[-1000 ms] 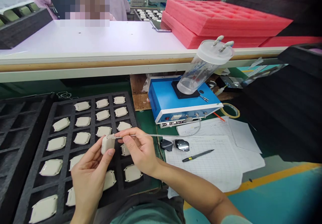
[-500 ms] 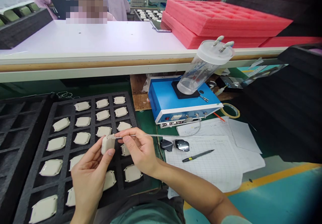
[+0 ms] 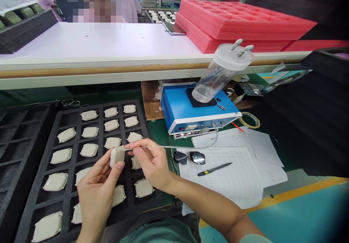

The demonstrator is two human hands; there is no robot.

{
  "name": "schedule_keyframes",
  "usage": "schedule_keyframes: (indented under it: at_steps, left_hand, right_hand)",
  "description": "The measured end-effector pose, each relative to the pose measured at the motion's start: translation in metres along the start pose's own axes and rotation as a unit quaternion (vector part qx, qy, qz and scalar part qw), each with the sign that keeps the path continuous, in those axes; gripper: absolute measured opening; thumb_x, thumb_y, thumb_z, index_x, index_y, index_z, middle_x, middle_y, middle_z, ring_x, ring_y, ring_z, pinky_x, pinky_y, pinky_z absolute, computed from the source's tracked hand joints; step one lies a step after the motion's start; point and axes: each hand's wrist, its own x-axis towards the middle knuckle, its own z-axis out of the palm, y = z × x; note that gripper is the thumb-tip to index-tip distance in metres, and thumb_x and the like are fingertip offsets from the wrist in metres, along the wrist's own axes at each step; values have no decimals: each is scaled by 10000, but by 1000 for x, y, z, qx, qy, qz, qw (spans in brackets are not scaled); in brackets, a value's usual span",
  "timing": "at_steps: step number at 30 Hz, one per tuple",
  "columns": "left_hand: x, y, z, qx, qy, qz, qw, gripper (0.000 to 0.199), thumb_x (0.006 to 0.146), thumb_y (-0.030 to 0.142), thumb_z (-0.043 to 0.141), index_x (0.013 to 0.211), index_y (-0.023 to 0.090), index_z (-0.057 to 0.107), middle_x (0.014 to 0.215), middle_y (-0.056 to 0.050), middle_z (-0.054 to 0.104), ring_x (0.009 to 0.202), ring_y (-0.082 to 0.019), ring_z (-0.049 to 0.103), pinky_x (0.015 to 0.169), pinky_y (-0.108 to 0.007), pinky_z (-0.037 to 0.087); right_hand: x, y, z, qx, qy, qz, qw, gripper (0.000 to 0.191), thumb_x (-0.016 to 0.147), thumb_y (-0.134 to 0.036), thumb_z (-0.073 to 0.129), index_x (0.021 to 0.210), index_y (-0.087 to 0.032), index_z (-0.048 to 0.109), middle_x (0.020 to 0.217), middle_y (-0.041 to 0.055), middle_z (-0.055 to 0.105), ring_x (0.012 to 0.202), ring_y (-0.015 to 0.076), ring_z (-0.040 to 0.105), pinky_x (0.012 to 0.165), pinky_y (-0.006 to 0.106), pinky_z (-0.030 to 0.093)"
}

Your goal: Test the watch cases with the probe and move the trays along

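- Left hand (image 3: 96,188): curled narrow around a cream plastic casing (image 3: 117,156), thumb on its near face and fingers behind it, with the casing standing on edge at about 11 o'clock from the palm.
- Right hand (image 3: 152,164): thumb and forefinger pinch a thin probe (image 3: 160,147), its tip at the casing's upper edge. Whether they touch is too fine to tell.
- Handling: the casing looks light, stiff and glossy, so it may slip; its rounded sides seem the surest hold. The probe looks springy and easily bent, and is best held close to the tip.
- At 9 to 12 o'clock: a black foam tray (image 3: 141,126) holds rows of matching casings, one per pocket.
- At 1 o'clock: a blue control box (image 3: 200,112) carries a tilted clear cylinder (image 3: 215,79) with a white cap.
- At 3 o'clock: a ruled paper form (image 3: 218,188) lies on the counter (image 3: 160,134), under a black pen (image 3: 215,169) and two dark glossy parts (image 3: 189,158).
- Farther off, at 1 o'clock: stacked pink foam trays (image 3: 245,19) — beyond them, a co-worker (image 3: 129,10).
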Motion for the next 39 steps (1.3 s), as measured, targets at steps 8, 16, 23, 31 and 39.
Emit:
schedule_keyframes:
  at_steps: [8,16,23,31,39]
  left_hand:
    - [-6,7,2,-6,-4,15,1000,521,761,427,894,1186,141,796,1145,-116,822,1000,-265,806,928,-346,672]
    - [94,37,-58,250,12,203,947,326,932,298,592,1173,139,743,1188,-122,770,1105,-256,715,994,-346,554]
    - [239,19,-88,488,-84,103,862,403,971,157,470,1254,113,753,1217,-145,771,1163,-312,695,1054,-407,524]
    - [218,5,-84,517,-77,257,813,456,1006,272,496,1378,125,715,1469,-154,662,1396,-345,568,1211,-484,432]
    - [207,5,-55,511,-233,239,792,550,1045,199,375,1575,197,522,1667,-60,482,1621,-285,320,1309,-526,295]
  right_hand:
    - [-5,-6,-1,17,12,-16,1000,234,1023,-423,648,1034,-220,763,1025,75,793,920,202,768,876,369,677]
    - [-42,-10,-35,-59,119,60,989,303,947,-471,745,1106,-213,744,1158,122,774,1075,266,754,895,412,644]
    - [-73,3,-52,-193,155,142,958,564,849,-619,742,1217,-196,677,1345,167,700,1190,304,674,1033,484,541]
    - [-72,21,-53,-202,116,198,952,826,769,-702,739,1388,-182,571,1508,221,603,1413,362,573,1193,557,452]
    - [-74,21,-53,-316,42,171,932,803,866,-723,609,1406,-131,662,1562,201,577,1513,374,478,1303,569,314]
